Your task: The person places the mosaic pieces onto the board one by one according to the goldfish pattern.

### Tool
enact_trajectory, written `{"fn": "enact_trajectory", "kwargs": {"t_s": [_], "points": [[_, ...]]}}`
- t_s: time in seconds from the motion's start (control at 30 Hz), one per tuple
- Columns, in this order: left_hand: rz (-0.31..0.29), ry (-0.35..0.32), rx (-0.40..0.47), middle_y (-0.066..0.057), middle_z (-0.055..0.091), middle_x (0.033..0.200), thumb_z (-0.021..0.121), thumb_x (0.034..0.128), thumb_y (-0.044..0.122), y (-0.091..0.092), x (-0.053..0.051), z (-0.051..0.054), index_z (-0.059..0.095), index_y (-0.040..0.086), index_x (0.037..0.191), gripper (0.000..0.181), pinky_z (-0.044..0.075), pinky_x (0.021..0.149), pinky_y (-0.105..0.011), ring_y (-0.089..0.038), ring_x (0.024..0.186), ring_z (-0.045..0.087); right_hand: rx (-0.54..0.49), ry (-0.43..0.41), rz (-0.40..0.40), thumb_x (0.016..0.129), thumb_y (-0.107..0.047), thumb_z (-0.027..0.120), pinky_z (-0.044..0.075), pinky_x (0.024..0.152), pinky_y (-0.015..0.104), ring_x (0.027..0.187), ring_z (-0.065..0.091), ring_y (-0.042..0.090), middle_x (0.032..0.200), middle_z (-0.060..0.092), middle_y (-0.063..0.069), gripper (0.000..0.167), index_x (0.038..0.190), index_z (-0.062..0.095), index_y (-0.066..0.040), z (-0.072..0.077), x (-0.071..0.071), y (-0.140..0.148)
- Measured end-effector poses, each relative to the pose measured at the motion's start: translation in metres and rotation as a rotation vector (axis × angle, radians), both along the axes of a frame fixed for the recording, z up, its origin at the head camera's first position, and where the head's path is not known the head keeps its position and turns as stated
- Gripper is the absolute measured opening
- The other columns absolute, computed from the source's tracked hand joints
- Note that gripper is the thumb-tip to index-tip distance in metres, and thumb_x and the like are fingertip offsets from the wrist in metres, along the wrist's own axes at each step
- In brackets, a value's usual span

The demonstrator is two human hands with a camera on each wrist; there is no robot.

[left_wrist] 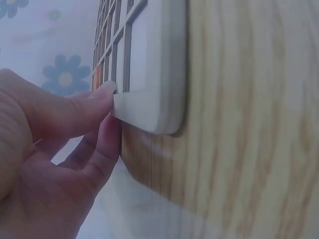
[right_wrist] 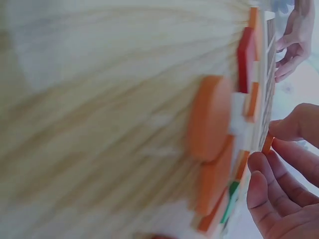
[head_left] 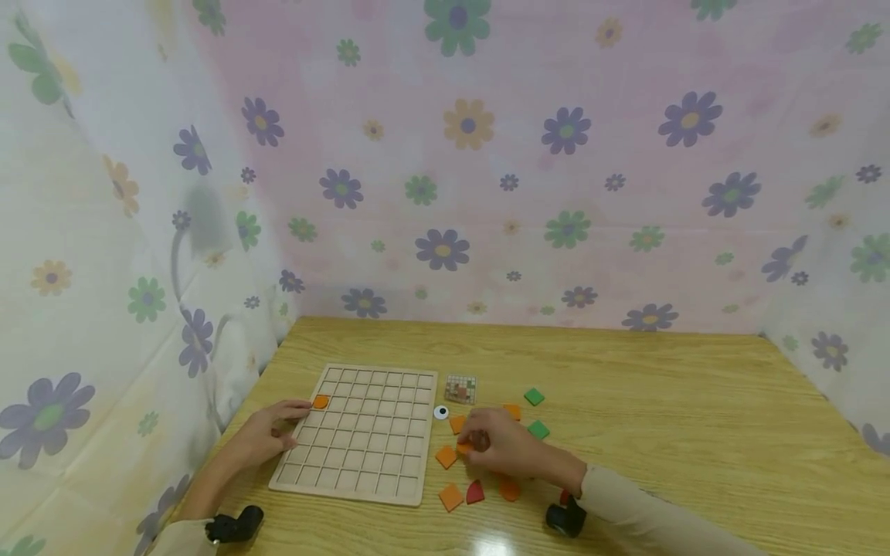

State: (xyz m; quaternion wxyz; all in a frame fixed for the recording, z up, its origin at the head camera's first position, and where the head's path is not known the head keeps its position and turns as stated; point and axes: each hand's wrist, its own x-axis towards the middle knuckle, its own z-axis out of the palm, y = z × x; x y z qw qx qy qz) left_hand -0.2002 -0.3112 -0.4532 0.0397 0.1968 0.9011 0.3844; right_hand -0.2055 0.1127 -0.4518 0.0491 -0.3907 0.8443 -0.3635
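Desk (head_left: 660,432): we find the grid board (head_left: 379,423) lying flat toward the desk's left edge, one rounded orange tile (head_left: 321,401) in its leftmost column. Left hand (head_left: 267,434) rests at the board's left edge, thumb and fingertips touching the rim, nothing clenched; we read this as steadying.

Right hand (head_left: 502,443) is just off the board's right edge, pinching a small orange piece (right_wrist: 268,143) between thumb and fingertips, a hold that we judge suits something so thin. Fingers cover part of it; full shape we cannot tell.

Around this hand, presumably for easy reach: orange squares (head_left: 450,496), an orange disc (head_left: 510,489), a red quarter-round (head_left: 475,492), and green squares (head_left: 538,429) nearer the desk's far edge. Eye disc (head_left: 441,412) beside the board. Picture card (head_left: 461,389) near the board's far right corner, within sight, we suppose, for consulting.
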Motion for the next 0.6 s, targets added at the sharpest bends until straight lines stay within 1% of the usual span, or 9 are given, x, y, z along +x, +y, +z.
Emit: {"fn": "enact_trajectory", "kwargs": {"t_s": [0.1,0.2,0.3,0.37,0.47,0.6], "points": [[-0.012,0.002,0.004,-0.025,0.049,0.133,0.066,0.0786,-0.009,0.0,0.0,0.002,0.056,-0.009,0.126,0.049,0.05,0.075,-0.031,-0.044,0.116,0.049,-0.01,0.0,0.005,0.081,-0.006,0.069,0.045,0.057,0.02,0.064,0.05,0.005,0.078,0.057,-0.005,0.011,0.091,0.071,-0.012,0.003,0.0,-0.007],[-0.019,-0.014,0.021,-0.026,0.048,0.134,0.066,0.0786,-0.009,0.0,0.001,0.002,0.055,-0.009,0.127,0.05,0.05,0.074,-0.03,-0.044,0.116,0.049,-0.017,-0.015,0.013,0.083,-0.008,0.068,0.046,0.059,0.02,0.067,0.052,0.004,0.081,0.058,-0.006,0.011,0.091,0.07,-0.013,0.005,-0.001,-0.015],[-0.012,-0.016,0.016,-0.025,0.048,0.134,0.066,0.0785,-0.009,0.0,0.001,0.002,0.055,-0.008,0.127,0.05,0.051,0.075,-0.031,-0.044,0.117,0.049,-0.033,-0.006,0.04,0.082,-0.005,0.066,0.047,0.059,0.019,0.067,0.053,0.002,0.082,0.059,-0.004,0.012,0.092,0.07,-0.012,0.005,-0.003,-0.024],[-0.003,-0.01,0.006,-0.025,0.048,0.134,0.067,0.0783,-0.009,0.0,0.001,0.002,0.056,-0.007,0.127,0.05,0.051,0.077,-0.033,-0.043,0.118,0.048,-0.044,-0.001,0.052,0.082,-0.004,0.066,0.047,0.058,0.019,0.066,0.053,0.002,0.082,0.059,-0.002,0.014,0.093,0.069,-0.011,0.006,-0.005,-0.029],[0.003,0.002,-0.012,-0.024,0.049,0.134,0.068,0.0788,-0.008,-0.001,0.0,0.001,0.056,-0.007,0.127,0.049,0.051,0.08,-0.037,-0.043,0.119,0.047,-0.056,-0.023,0.062,0.083,-0.004,0.066,0.048,0.059,0.018,0.067,0.054,0.001,0.086,0.06,-0.002,0.014,0.095,0.069,-0.01,0.007,-0.006,-0.038],[0.001,0.003,-0.013,-0.024,0.048,0.134,0.067,0.0792,-0.008,-0.001,0.0,0.001,0.056,-0.007,0.126,0.048,0.051,0.078,-0.035,-0.043,0.117,0.048,-0.075,-0.053,0.064,0.084,-0.007,0.067,0.049,0.062,0.018,0.069,0.056,0.001,0.089,0.061,-0.003,0.014,0.097,0.07,-0.01,0.012,-0.008,-0.051]]}}
